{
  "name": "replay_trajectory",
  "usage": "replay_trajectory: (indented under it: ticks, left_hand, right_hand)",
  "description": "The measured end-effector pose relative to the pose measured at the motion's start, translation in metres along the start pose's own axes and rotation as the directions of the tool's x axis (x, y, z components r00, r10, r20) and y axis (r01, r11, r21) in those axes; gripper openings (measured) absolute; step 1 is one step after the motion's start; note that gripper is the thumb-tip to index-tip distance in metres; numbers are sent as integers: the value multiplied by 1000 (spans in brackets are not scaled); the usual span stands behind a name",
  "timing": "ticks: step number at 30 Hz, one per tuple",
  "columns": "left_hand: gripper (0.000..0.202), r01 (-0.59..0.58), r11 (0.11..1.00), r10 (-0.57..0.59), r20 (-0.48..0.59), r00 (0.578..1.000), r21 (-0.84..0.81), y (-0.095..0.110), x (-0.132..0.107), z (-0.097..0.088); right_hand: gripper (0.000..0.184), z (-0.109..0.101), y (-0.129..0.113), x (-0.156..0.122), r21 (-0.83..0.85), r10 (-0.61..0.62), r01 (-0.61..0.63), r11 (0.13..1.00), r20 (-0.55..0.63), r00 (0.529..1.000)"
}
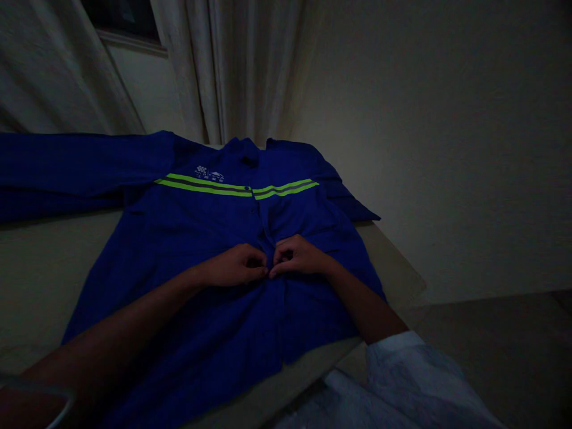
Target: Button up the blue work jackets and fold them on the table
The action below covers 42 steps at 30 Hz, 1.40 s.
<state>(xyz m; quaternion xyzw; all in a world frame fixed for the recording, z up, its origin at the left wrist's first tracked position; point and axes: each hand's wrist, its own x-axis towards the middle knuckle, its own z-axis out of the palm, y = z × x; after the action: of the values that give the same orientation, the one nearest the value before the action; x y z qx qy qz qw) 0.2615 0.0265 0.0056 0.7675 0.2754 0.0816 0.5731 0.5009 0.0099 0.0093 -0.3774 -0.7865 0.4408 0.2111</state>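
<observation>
We have the blue jacket (187,226) spread front up on a pale surface (36,262), its collar (248,152) toward the curtain (254,65). Our left hand (236,265) and right hand (299,256) come close together at the front opening, below the yellow-green stripe (201,185), each pinching the fabric between thumb and fingers. We cannot tell whether a button sits between the fingertips. One sleeve (80,158) stretches out to the left; white lettering (210,174) lies above the stripe.
</observation>
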Motion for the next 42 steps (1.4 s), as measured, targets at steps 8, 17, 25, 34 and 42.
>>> replay_trajectory:
  ticks: [8, 17, 25, 34, 42]
  left_hand:
    - [34, 11, 983, -29, -96, 995, -181, -3, 1, 3]
    - [35, -42, 992, 25, -142, 990, -117, -3, 0, 6]
    - [38, -8, 986, -13, -126, 992, -164, -7, 3, 4]
    - [36, 56, 954, -98, -129, 987, -294, -4, 3, 3]
    - [31, 75, 943, -135, -166, 977, -324, -4, 4, 6]
  right_hand:
    - [37, 2, 4, 1, -9, -11, 11, 1000, -23, 1000]
    - [28, -1, -2, -1, -31, -26, 26, 999, -10, 1000]
    - [17, 6, -5, -2, 30, -38, 40, 999, -89, 995]
    - [15, 1, -5, -4, 10, -191, 191, 981, 1, 982]
    - [11, 4, -20, -8, 34, -44, 45, 998, -22, 999]
